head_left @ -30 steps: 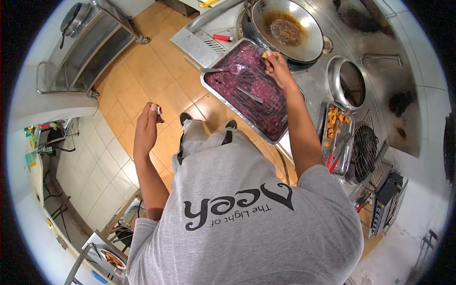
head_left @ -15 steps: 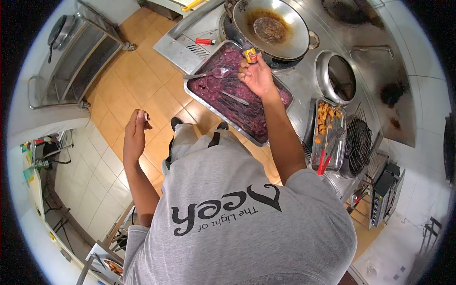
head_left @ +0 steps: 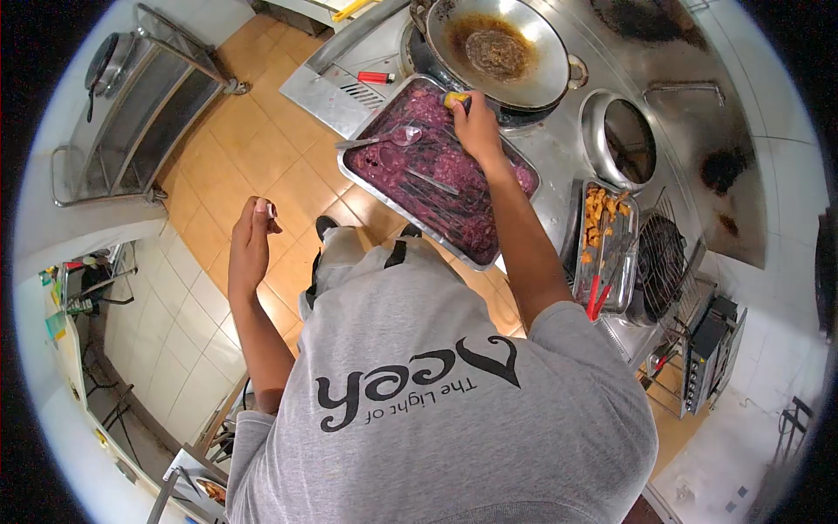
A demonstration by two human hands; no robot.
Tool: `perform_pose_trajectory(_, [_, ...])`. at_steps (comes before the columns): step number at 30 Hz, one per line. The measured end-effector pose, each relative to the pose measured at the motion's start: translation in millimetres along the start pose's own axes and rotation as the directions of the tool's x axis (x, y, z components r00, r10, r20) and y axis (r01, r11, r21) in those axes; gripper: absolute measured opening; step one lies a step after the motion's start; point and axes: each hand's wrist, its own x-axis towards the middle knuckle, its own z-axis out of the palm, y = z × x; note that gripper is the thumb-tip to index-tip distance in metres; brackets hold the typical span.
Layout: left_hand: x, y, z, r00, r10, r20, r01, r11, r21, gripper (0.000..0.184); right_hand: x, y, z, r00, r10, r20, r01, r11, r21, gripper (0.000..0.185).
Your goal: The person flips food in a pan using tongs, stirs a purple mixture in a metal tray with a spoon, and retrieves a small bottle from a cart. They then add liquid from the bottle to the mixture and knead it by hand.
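My right hand [head_left: 478, 131] is closed around a small dark bottle with a yellow label [head_left: 456, 100], held tipped over the far edge of a metal tray [head_left: 410, 206]. Purple mash [head_left: 436, 157] fills that tray, with a glossy, streaked surface. A metal spoon [head_left: 384, 138] lies across its left side, and a second metal utensil handle [head_left: 432, 181] sticks out of the middle. Out to the left, over the floor, my left hand [head_left: 250, 249] pinches a small whitish piece [head_left: 271, 211], too small to name, between thumb and fingers.
A large wok [head_left: 532, 74] with brown residue sits behind the tray on the steel stove. To the right are a metal pot ring [head_left: 602, 148], a tray of fried pieces [head_left: 604, 214] with red-handled tongs [head_left: 596, 297], and a wire rack [head_left: 665, 253]. A red lighter [head_left: 375, 78] lies on the counter.
My right hand has turned over, palm now facing down, tipping the bottle above the mash. My left hand has stayed almost where it was.
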Motion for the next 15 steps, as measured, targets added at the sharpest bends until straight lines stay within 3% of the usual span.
perform_pose_trajectory(5, [1.3,3.6,-0.4,0.999,-0.011,-0.036,0.011,1.000,-0.010,0.040,13.5,13.5,12.9,0.989,-0.142,-0.028,0.142,0.990,-0.002,0.032])
perform_pose_trajectory(15, [7.3,8.6,1.6,1.000,-0.015,-0.010,0.016,1.000,0.011,0.041,4.3,15.1,9.7,0.998,-0.053,-0.037,0.054,0.997,0.048,0.029])
